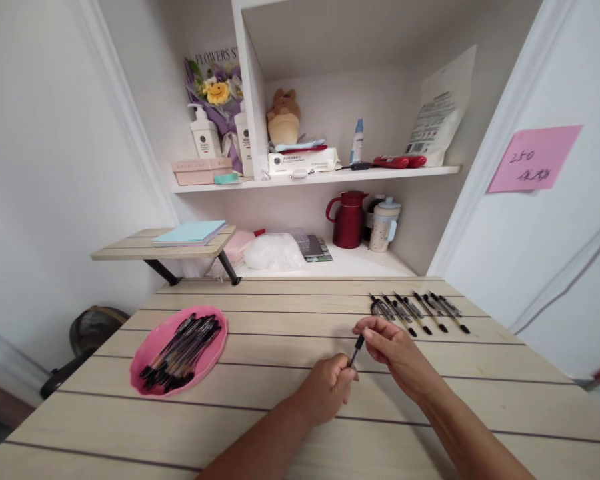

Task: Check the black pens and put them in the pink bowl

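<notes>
Both of my hands meet over the middle of the wooden table on one black pen. My left hand is curled in a fist around the pen's lower end. My right hand pinches the upper end between thumb and fingers. A pink tray at the left holds several black pens in a pile. Several more black pens lie side by side in a row on the table just beyond my right hand.
A small wooden riser with a blue notebook stands at the back left. Behind it are shelves with a red jug, a mug, bottles, a bouquet and boxes. A pink note sticks on the right wall.
</notes>
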Tool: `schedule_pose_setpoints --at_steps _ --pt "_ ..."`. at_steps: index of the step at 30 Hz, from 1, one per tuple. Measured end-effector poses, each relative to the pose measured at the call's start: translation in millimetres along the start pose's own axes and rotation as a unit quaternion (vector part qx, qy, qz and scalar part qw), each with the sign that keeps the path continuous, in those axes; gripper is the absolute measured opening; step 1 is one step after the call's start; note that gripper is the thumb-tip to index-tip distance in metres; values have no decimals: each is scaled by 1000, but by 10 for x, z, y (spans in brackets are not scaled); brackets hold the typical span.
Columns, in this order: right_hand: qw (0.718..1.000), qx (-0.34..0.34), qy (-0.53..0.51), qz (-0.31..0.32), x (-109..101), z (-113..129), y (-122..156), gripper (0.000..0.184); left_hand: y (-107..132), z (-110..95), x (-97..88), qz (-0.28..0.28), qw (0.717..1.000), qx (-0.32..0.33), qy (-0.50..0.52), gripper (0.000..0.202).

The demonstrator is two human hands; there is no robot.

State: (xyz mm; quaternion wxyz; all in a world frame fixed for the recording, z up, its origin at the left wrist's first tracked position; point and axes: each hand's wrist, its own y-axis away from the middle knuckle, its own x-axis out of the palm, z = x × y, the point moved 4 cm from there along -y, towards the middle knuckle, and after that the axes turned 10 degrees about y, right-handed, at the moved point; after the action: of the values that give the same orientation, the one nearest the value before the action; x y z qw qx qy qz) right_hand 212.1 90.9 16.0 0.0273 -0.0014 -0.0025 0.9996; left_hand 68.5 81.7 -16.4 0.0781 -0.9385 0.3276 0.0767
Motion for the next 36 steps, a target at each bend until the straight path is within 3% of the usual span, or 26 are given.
schedule_pose_setpoints --at_steps 7,12,18,31,33,36 --pt "999 -5 -15 -30 30 -17 6 23 -3 1 1 1 1000 -6 3 29" --pt "1000 -3 -23 -8 65 -13 20 30 -4 4 -1 -2 1000 -2 10 27" --pt "999 -11 -13 -40 49 -52 -2 28 -7 9 -2 0 1000 -8 10 28" --pt "999 -27 -29 -29 14 -67 -18 32 11 15 2 -12 1000 -10 11 28" --pt "997 -29 -42 -53 -69 -63 -52 34 16 34 1 -12 999 -19 24 29" --pt "987 -5 -17 -159 -374 -110 -125 35 12 104 -4 -15 997 -48 63 31"
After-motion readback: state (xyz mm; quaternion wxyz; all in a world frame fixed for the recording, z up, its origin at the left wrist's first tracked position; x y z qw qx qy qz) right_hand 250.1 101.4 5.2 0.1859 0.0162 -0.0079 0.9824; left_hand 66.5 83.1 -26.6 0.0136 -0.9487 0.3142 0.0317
